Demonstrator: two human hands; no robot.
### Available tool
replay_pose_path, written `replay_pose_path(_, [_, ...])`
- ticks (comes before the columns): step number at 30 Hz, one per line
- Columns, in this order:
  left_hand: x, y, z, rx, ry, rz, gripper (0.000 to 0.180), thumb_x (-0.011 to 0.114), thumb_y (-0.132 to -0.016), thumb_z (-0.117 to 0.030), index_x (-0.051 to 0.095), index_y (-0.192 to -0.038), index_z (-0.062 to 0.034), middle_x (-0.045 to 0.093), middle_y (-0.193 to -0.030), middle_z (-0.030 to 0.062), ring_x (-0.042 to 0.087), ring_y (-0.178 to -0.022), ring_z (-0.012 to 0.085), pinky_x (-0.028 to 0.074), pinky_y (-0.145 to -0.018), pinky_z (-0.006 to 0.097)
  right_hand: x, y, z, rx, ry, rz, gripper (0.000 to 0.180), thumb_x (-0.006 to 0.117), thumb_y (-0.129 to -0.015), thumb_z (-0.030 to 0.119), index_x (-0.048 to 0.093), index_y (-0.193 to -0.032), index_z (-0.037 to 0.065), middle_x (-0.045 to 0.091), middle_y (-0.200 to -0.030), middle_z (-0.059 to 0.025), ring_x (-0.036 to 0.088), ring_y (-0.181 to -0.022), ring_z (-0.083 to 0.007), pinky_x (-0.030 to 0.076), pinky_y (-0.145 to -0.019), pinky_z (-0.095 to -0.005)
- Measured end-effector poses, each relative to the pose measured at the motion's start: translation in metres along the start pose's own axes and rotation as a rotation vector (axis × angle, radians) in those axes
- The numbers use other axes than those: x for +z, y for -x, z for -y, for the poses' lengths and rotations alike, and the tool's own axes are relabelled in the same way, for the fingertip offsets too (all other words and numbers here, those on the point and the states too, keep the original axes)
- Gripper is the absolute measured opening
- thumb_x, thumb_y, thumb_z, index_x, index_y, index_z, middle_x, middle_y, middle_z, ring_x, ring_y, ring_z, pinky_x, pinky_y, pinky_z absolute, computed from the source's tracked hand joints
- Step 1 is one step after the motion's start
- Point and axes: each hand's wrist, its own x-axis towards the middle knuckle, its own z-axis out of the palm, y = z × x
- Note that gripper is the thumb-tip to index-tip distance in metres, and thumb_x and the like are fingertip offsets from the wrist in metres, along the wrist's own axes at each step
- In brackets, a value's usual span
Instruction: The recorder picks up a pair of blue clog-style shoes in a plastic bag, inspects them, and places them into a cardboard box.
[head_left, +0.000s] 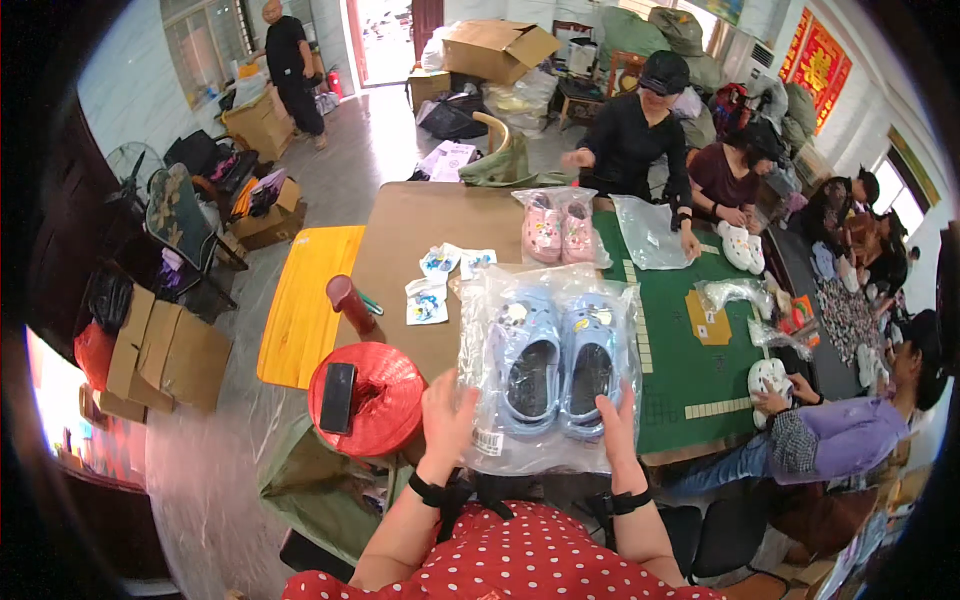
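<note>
A clear plastic bag (480,370) with a pair of blue clogs (537,350) inside lies flat before me at the table's near edge. Its left side is gripped by my left hand (449,415), slightly blurred, with the thumb over the plastic. On the other side my right hand (618,415) holds the bag beside the right clog, thumb on top and the other fingers partly hidden. Beyond it lies another bag with pink clogs (560,228). Small packets with blue charms (427,302) rest to the left of the bag.
A red twine roll (390,405) carries a phone (338,398) at my left; a dark red cylinder (350,305) stands behind it. Co-workers (640,140) sit along the far and right sides, some handling white clogs (768,388). An empty plastic bag (648,232) lies on the green mat (680,380).
</note>
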Motion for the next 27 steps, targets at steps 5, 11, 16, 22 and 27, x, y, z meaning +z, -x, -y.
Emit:
replay_pose_path(5, [-0.006,-0.020,0.017,-0.403,0.427,0.080,0.069,0.055,-0.097,-0.040,0.035,-0.142,0.0072,0.048,-0.139,0.0242,0.044,-0.129,0.0328,0.034,-0.108,0.043,0.010,0.013,0.030,-0.290,1.030,-0.018,0.067,0.068,-0.087,0.036,0.046,-0.134,-0.005,0.052,-0.130,-0.0239,0.048,-0.118,-0.0365,0.036,-0.103,-0.0425])
replay_pose_path(11, [-0.015,-0.020,-0.034,-0.600,0.771,0.222,0.066,0.059,-0.097,-0.032,0.032,-0.143,0.0071,0.050,-0.137,0.0209,0.051,-0.124,0.0261,0.041,-0.102,0.033,-0.064,-0.048,-0.018,-0.182,0.574,-0.180,0.073,0.062,-0.089,0.050,0.047,-0.136,-0.005,0.049,-0.137,-0.0228,0.044,-0.126,-0.0373,0.032,-0.107,-0.0431])
replay_pose_path(16, [-0.007,-0.020,0.003,-0.302,0.439,0.223,0.068,0.066,-0.090,-0.038,0.043,-0.134,0.0087,0.060,-0.124,0.0226,0.060,-0.112,0.0293,0.047,-0.095,0.037,-0.068,-0.070,-0.029,0.278,0.056,0.039,0.071,0.048,-0.099,0.049,0.038,-0.143,-0.005,0.041,-0.146,-0.0136,0.039,-0.133,-0.0245,0.030,-0.111,-0.0363])
replay_pose_path(22, [0.004,-0.006,-0.019,-0.183,0.005,0.092,0.062,0.062,-0.090,-0.034,0.044,-0.134,0.0055,0.060,-0.118,0.0314,0.060,-0.113,0.0398,0.046,-0.095,0.042,-0.058,-0.070,-0.019,0.288,0.160,0.358,0.069,0.053,-0.098,0.044,0.036,-0.145,-0.003,0.049,-0.140,-0.0118,0.047,-0.125,-0.0216,0.034,-0.107,-0.0346])
replay_pose_path(27, [0.025,0.003,-0.047,-0.133,0.117,0.081,0.047,0.054,-0.094,-0.025,0.050,-0.131,0.0023,0.062,-0.104,0.0335,0.063,-0.093,0.0445,0.048,-0.083,0.048,-0.047,-0.061,0.019,0.253,0.138,0.435,0.071,0.072,-0.087,0.027,0.039,-0.141,-0.006,0.052,-0.136,-0.0136,0.050,-0.121,-0.0221,0.038,-0.104,-0.0340])
